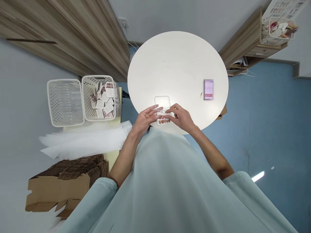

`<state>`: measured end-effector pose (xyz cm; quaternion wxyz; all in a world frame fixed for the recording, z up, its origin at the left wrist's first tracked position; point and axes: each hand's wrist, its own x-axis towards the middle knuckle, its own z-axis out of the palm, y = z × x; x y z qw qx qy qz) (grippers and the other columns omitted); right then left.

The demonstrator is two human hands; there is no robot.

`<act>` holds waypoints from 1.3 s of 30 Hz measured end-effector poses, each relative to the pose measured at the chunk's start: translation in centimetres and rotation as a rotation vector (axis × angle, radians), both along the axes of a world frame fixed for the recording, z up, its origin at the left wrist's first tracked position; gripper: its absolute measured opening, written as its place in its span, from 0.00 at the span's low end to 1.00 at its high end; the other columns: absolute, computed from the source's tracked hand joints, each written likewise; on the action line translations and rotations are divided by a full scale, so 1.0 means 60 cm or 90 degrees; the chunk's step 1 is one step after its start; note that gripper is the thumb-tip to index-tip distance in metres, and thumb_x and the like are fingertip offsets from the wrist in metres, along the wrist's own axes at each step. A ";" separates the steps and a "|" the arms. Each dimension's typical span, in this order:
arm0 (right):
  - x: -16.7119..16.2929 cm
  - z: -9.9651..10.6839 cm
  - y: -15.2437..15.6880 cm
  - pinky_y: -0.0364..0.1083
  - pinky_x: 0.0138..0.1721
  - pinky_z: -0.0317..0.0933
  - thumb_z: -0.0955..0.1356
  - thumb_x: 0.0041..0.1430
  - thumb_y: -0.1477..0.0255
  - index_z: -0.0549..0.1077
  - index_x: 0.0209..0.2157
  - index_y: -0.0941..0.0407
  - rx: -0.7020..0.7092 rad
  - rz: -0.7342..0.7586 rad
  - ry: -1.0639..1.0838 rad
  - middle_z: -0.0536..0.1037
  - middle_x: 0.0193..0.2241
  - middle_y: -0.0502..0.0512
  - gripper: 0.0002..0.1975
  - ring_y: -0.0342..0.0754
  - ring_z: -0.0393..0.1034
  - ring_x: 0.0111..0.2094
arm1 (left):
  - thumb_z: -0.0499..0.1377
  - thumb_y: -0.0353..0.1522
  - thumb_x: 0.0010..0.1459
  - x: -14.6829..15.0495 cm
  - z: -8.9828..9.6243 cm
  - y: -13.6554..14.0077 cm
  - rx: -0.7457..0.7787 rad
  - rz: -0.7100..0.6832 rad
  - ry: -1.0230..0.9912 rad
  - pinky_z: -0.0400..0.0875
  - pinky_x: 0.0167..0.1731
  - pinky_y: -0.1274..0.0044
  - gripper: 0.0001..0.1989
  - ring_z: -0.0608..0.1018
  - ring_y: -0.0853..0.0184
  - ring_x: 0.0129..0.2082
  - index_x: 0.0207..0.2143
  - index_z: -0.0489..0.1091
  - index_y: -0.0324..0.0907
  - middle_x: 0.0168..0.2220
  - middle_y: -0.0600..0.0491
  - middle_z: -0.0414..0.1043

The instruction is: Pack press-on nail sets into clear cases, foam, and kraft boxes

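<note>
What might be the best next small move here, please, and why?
Perhaps fold the clear lid over the small pieces: the pieces sit in rows, the lid is open, and the left hand and right hand are both close to it.

You are wearing a loose, plain top (157,181) in pale blue-green, its smooth cloth falling in broad, soft folds, with a short, thin dark line low on its left side. Your left sleeve (93,197) and right sleeve (250,191) match it in colour, cut wide and short, each ending around the elbow. Below them your forearms are uncovered, and your left hand (143,120) and right hand (182,118) are bare.
</note>
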<state>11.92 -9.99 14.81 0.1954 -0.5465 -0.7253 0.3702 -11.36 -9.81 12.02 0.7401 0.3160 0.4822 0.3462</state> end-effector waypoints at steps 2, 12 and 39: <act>-0.001 -0.002 -0.001 0.45 0.32 0.60 0.68 0.74 0.60 0.80 0.50 0.49 0.020 0.016 -0.032 0.76 0.48 0.54 0.12 0.43 0.67 0.30 | 0.78 0.42 0.50 0.002 0.001 -0.001 -0.001 0.002 0.002 0.78 0.57 0.62 0.41 0.82 0.50 0.56 0.65 0.72 0.43 0.66 0.37 0.71; -0.006 -0.010 0.012 0.46 0.35 0.64 0.69 0.72 0.55 0.82 0.51 0.50 0.060 -0.102 0.058 0.79 0.43 0.55 0.17 0.43 0.65 0.29 | 0.76 0.36 0.52 -0.006 0.000 -0.012 -0.013 0.026 -0.006 0.78 0.58 0.63 0.38 0.81 0.50 0.59 0.64 0.72 0.42 0.66 0.38 0.71; -0.045 0.018 -0.006 0.46 0.31 0.63 0.76 0.60 0.49 0.84 0.42 0.49 -0.140 -0.086 0.289 0.77 0.41 0.54 0.19 0.44 0.68 0.33 | 0.68 0.50 0.62 -0.061 -0.021 -0.030 -0.044 0.070 -0.066 0.80 0.52 0.67 0.27 0.82 0.52 0.56 0.53 0.80 0.40 0.60 0.40 0.78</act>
